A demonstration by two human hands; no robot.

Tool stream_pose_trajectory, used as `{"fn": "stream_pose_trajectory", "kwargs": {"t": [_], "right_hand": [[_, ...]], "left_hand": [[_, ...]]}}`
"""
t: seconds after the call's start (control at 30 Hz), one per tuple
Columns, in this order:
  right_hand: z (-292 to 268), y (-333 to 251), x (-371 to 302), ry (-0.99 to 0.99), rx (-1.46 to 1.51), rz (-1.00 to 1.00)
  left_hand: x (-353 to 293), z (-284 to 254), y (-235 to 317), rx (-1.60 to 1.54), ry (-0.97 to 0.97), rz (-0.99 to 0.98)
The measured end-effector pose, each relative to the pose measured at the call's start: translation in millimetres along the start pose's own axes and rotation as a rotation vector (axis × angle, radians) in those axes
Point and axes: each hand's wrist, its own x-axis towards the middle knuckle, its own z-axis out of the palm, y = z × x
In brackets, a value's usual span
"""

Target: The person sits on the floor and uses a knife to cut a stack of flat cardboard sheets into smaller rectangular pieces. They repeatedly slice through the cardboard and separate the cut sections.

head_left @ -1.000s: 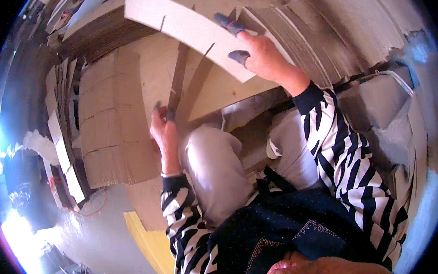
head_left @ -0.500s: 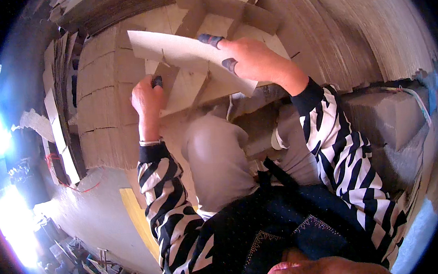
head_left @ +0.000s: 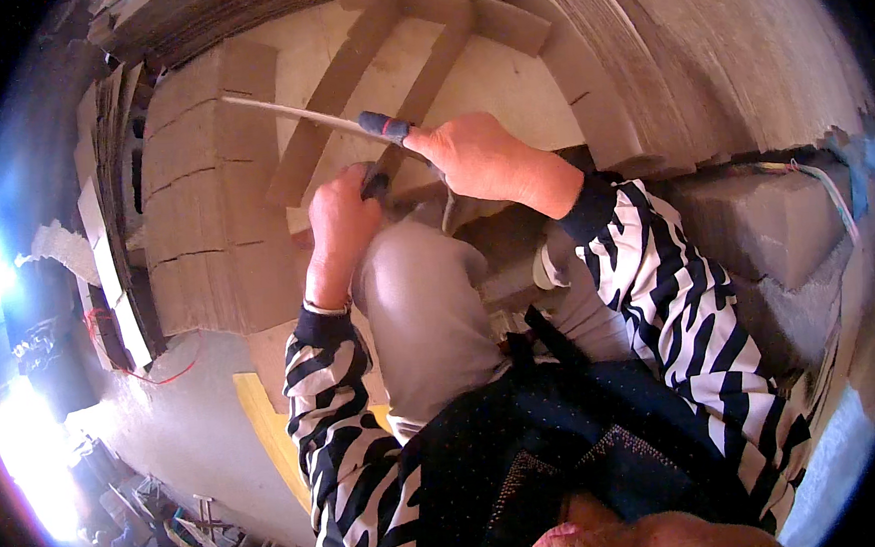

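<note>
My right hand [head_left: 481, 163] is closed on a flat cardboard strip [head_left: 282, 109], which shows nearly edge-on and points to the far left. Dark covers wrap some fingertips on both hands. Just below it, my left hand [head_left: 341, 219] is closed at the near end of a cardboard divider strip [head_left: 436, 78] that stands on edge. A second upright strip [head_left: 300, 160] runs beside that one, and both meet a cross strip [head_left: 507, 24] at the far side. They stand on a pale flat board [head_left: 511, 83]. My hands partly hide where the held strip meets the others.
Tall stacks of cardboard sheets [head_left: 646, 70] rise on the right. A slotted cardboard stack [head_left: 187, 199] stands at left, with loose sheets [head_left: 103, 214] beyond it. More cardboard [head_left: 212, 22] lies at the far left. A yellow strip [head_left: 266, 424] lies by my left forearm.
The strip in my right hand has tipped from broad-side to nearly edge-on and come lower. My left hand has moved right, closer to my right hand.
</note>
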Motion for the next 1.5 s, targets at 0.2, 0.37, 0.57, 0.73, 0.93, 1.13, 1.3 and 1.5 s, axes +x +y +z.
{"fn": "stream_pose_trajectory", "kwargs": {"t": [0.2,0.37,0.57,0.73,0.93,1.13,1.3,1.5], "right_hand": [[-13,-5,-6,0.014,-0.054,0.031],[26,17,-6,-0.153,-0.120,0.019],[1,27,-13,-0.116,-0.027,0.189],[-37,85,-52,0.441,-0.413,0.364],[-9,142,-108,0.163,-0.645,0.542],[-70,87,-47,0.553,-0.149,0.341],[-30,47,41,0.410,0.407,0.206],[2,67,50,0.299,0.366,0.232]], "left_hand": [[12,-2,17,0.136,-0.088,0.069],[9,-6,16,0.184,-0.135,0.068],[28,-44,21,0.301,0.486,0.134],[77,-44,-32,0.633,0.085,-0.144],[133,-35,-59,0.351,0.077,-0.214],[111,-50,-75,0.442,0.047,-0.301],[101,-37,-100,0.340,0.079,-0.335],[100,-40,-102,0.378,0.035,-0.319]]}}
